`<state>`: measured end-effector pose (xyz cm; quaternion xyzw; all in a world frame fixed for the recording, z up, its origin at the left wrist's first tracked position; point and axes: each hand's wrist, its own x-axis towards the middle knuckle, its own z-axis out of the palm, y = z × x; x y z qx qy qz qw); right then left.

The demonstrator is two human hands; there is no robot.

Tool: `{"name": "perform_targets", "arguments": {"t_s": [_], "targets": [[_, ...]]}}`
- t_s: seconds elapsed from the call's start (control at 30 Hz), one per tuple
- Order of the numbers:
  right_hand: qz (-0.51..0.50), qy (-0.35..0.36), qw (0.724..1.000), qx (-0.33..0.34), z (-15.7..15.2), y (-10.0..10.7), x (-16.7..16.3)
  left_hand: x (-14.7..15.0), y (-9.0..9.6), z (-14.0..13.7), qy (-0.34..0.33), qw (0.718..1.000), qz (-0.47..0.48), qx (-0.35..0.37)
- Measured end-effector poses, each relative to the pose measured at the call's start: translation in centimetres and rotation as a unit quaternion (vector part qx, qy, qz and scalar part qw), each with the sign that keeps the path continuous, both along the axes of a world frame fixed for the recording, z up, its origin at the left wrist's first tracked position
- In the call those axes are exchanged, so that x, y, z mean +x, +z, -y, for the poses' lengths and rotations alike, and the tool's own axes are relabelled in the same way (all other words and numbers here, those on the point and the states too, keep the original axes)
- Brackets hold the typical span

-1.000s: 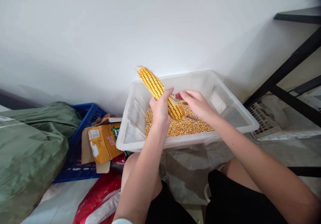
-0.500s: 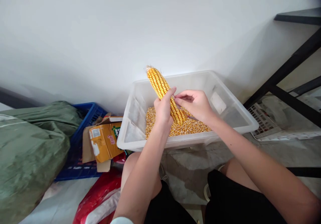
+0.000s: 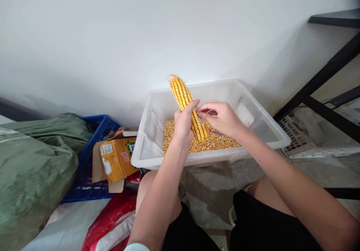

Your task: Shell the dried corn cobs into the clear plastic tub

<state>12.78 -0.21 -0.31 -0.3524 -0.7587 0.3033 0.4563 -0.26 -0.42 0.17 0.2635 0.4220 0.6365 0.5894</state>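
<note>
My left hand (image 3: 184, 120) is wrapped round the middle of a yellow corn cob (image 3: 181, 91), thumb across its upper face. The cob tilts, silky tip up and away, thick end low over the tub. On its right side a strip looks bare of kernels. There my right hand (image 3: 218, 118) presses thumb and fingers together against the cob; whatever they pinch is too small to make out. Beneath both hands, loose corn kernels (image 3: 222, 143) cover the bottom of a translucent plastic tub (image 3: 149, 146). A thin tool-like object (image 3: 216, 132) lies on the kernels, partly hidden.
To the left stand a blue crate (image 3: 92, 185), a green sack (image 3: 36, 168) and a torn cardboard box (image 3: 115, 159). A red plastic bag (image 3: 112, 209) lies on the floor. Black metal framing (image 3: 303, 93) and a white basket (image 3: 295, 136) are at the right. A white wall (image 3: 126, 37) rises behind.
The cob and my left hand have shifted slightly right, and the cob's tip is a little lower. My right hand remains at the cob's side, its fingertips moved slightly.
</note>
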Motion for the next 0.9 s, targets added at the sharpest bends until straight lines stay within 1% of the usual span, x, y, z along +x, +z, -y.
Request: {"name": "perform_targets", "arguments": {"t_s": [0.1, 0.2, 0.27, 0.37, 0.43, 0.47, 0.5, 0.57, 0.6, 0.67, 0.73, 0.8, 0.9], "targets": [[0.067, -0.025, 0.996, 0.058, 0.4, 0.2, 0.0, 0.3, 0.0, 0.1, 0.006, 1.000, 0.007, 0.004], [0.080, -0.063, 0.992, 0.073, 1.0, 0.2, -0.7, 0.6, 0.0, 0.3, 0.037, 0.999, 0.007, 0.018], [0.046, -0.079, 0.995, 0.040, 1.1, 0.0, -1.3, 0.7, 0.0, 0.5, 0.061, 0.997, -0.011, 0.044], [-0.011, -0.079, 0.994, -0.071, 0.3, -0.6, -1.5, 0.5, -0.1, 0.6, 0.073, 0.991, -0.060, 0.095], [-0.010, -0.085, 0.988, -0.132, -0.6, -1.2, -0.9, 0.3, -0.2, 0.7, 0.070, 0.987, -0.089, 0.114], [0.013, -0.096, 0.985, -0.142, -1.1, -1.5, -0.5, 0.1, -0.3, 0.7, 0.070, 0.986, -0.097, 0.118], [0.055, -0.111, 0.983, -0.132, -1.5, -1.7, -0.1, 0.0, -0.3, 0.6, 0.071, 0.985, -0.100, 0.119], [0.140, -0.141, 0.976, -0.084, -2.1, -1.9, 0.8, -0.2, -0.2, 0.6, 0.076, 0.986, -0.091, 0.114], [0.156, -0.154, 0.974, -0.058, -2.3, -1.9, 1.2, -0.3, -0.2, 0.5, 0.077, 0.988, -0.080, 0.109], [0.122, -0.171, 0.977, -0.026, -2.4, -1.7, 1.6, -0.5, -0.2, 0.3, 0.077, 0.991, -0.053, 0.093], [0.048, -0.167, 0.984, -0.030, -2.3, -1.3, 1.7, -0.6, -0.1, 0.1, 0.077, 0.994, -0.030, 0.072], [0.003, -0.137, 0.989, -0.063, -2.0, -0.8, 1.6, -0.7, 0.0, -0.1, 0.078, 0.995, -0.014, 0.053], [0.011, -0.056, 0.990, -0.132, -1.1, -0.3, 1.2, -0.8, 0.1, -0.3, 0.076, 0.996, 0.012, 0.039]]}}
